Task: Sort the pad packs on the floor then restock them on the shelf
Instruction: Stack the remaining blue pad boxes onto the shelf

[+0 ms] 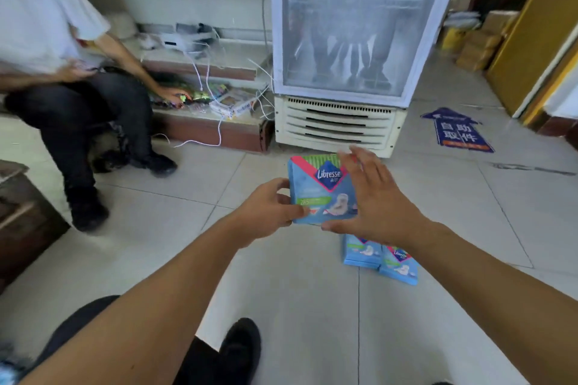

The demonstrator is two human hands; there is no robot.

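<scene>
Pack (pixel 320 191) of blue pads is held up above the tiled floor (pixel 281 291), pinched at its left edge by the left hand (pixel 269 208). The right hand (pixel 372 197) is spread flat against its right side, fingers straight. Two more packs (pixel 380 256) are seen lying on the floor below, touching each other, near a glass-door fridge (pixel 350 40).

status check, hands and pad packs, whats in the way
Left hand grips held pack; right hand open against its front. Two packs on floor below. Fridge ahead, seated person left.
</scene>
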